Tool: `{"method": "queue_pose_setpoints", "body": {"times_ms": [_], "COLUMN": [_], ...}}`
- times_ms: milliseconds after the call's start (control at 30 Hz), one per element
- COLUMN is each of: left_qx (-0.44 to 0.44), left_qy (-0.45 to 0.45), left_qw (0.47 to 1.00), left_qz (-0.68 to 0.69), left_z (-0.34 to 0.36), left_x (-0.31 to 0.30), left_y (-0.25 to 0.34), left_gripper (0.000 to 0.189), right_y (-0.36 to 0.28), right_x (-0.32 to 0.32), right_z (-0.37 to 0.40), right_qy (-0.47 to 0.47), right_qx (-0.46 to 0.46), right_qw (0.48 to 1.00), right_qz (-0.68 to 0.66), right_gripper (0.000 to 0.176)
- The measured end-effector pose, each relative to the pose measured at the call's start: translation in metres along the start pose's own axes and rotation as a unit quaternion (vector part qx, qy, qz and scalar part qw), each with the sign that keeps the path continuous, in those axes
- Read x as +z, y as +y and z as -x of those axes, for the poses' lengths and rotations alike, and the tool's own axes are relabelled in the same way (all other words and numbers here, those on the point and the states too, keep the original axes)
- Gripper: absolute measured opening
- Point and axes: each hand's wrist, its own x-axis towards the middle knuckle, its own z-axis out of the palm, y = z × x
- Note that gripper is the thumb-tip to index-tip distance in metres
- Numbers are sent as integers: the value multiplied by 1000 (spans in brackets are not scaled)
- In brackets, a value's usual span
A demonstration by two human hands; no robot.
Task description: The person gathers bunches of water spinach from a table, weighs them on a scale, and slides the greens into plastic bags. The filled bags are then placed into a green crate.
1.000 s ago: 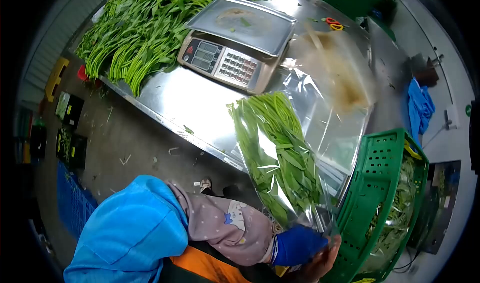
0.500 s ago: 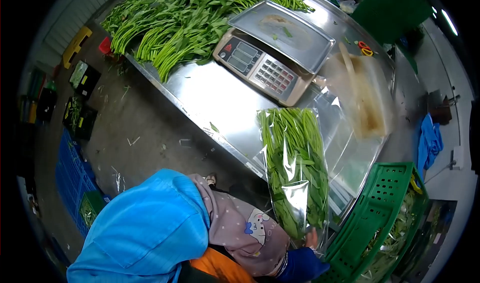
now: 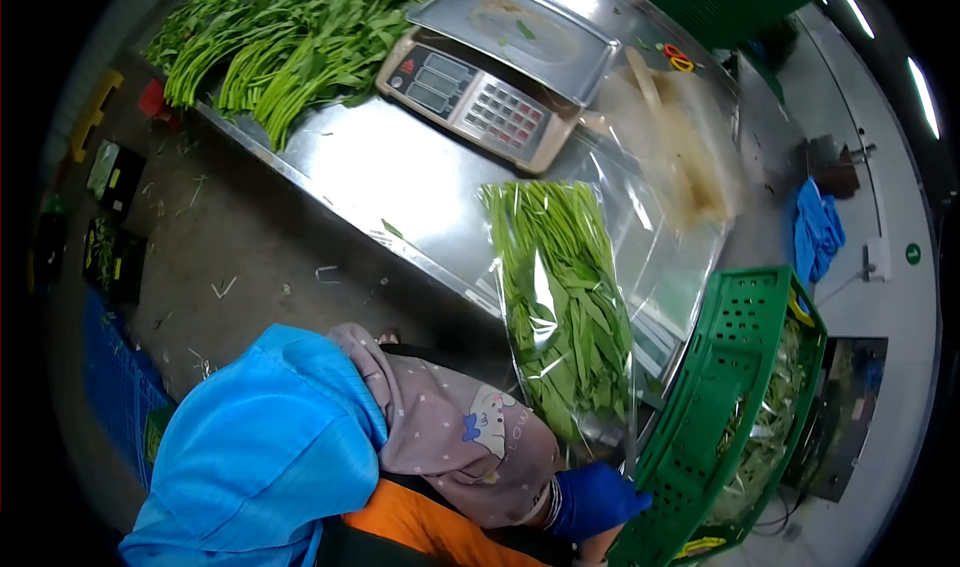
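Left hand: the left hand (image 3: pixel 594 498), in a blue glove, is at the near edge of the steel table (image 3: pixel 400 182). It looks closed around the near end of the bag of greens (image 3: pixel 560 297), though the fingers themselves are hard to make out.
Right hand: I cannot pick it out anywhere in view.
Bag of greens: it lies lengthwise on the table's near right part. The stems point toward the scale (image 3: pixel 470 102) and the leafy end hangs past the near edge into the gloved hand.
Why held so: pinching the overhanging end probably keeps the leaves from sliding out, while the table carries the weight.
Scale: it stands toward the far side, apart from the bag. Its pan (image 3: pixel 515 27) is bare apart from a few scraps.
Loose greens: a big pile of loose greens (image 3: pixel 290 37) fills the far left corner, with cut ends toward the left edge.
Clear sheets: a stack of clear plastic (image 3: pixel 670 157) lies along the right edge, just beside the bag.
Crate: the green crate (image 3: pixel 720 397) stands tilted off the near right corner, close to the hand, with greens already in it.
Open room: there is bare steel between the pile, the scale and the bag. To the right the crate's wall crowds the hand, and to the left the table edge drops to the floor (image 3: pixel 230 257).
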Motion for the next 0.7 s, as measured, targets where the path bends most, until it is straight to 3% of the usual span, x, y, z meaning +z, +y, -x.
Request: {"method": "queue_pose_setpoints", "body": {"times_ms": [67,200,300,367,467,567,700], "left_qx": [42,-2,19,56,19,56,58], "left_qy": [-17,-39,-22,-72,-166,-89,-117], "left_qw": [998,999,998,996,986,988,985], "left_qz": [-47,-37,-52,-19,-16,115,116], "left_z": [4,6,5,-3,-7,-12,-25], "left_x": [-6,-12,-12,-28,-31,-46,-54], "left_y": [-3,7,7,7,8,14,15], "left_gripper": [25,23,25,26,26,30,32], "right_y": [4,3,-5,-17,-51,-95,-120], "right_x": [-4,-3,6,13,25,41,82], "right_z": [9,7,-14,-35,-74,-110,-152], "right_qy": [0,-15,-60,-97,-158,-220,-217], "right_qx": [8,-18,-88,-153,-260,-313,-372], "right_qw": [1000,1000,994,983,952,923,903], "right_qz": [2,9,13,15,13,19,-5], "right_gripper": [35,37,39,40,42,41,44]}}
